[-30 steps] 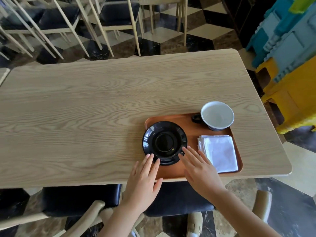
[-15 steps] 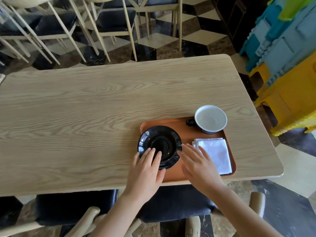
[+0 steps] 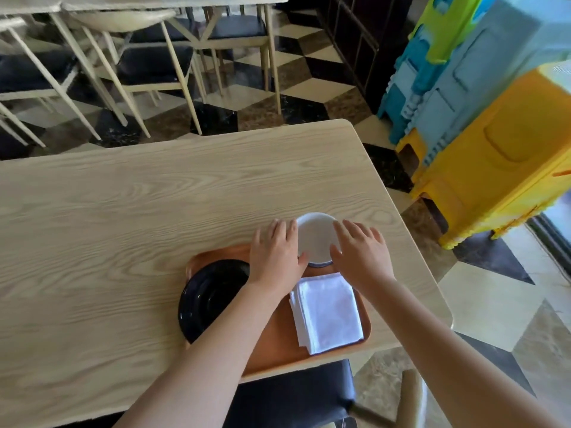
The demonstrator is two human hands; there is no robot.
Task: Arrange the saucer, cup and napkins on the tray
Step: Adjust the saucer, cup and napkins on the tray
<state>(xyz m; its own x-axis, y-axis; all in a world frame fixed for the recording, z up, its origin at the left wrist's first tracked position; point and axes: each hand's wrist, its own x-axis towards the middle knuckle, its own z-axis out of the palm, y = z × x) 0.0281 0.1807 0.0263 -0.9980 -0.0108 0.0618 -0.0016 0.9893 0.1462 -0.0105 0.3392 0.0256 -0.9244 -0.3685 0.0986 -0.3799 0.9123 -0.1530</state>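
Wooden table w/ an orange tray near its 5 o'clock corner. Both hands are on the white cup, which sits at the tray's 12 o'clock edge. Left hand is cupped against the cup's 9 o'clock side, thumb curled round the lower wall toward 6. Right hand presses the 3 o'clock side, fingers spread, index lying over the rim. So the cup is gripped between the two palms; can't tell if it's lifted or resting on the tray. Cup handle is hidden.

Black saucer lies at the tray's 9 o'clock end, its rim overhanging the tray edge onto the table; left forearm crosses over its 3 o'clock part. White napkins, a folded stack, lie flat on the tray at 3 o'clock of the saucer & at 6 o'clock of the cup, just beside the cup, between the two forearms. Saucer & napkins are apart.

Dark-seated chair is tucked under the table at 6 o'clock. Stacked yellow, blue & green plastic stools stand on the floor at 2 o'clock. More chairs at 11 o'clock.
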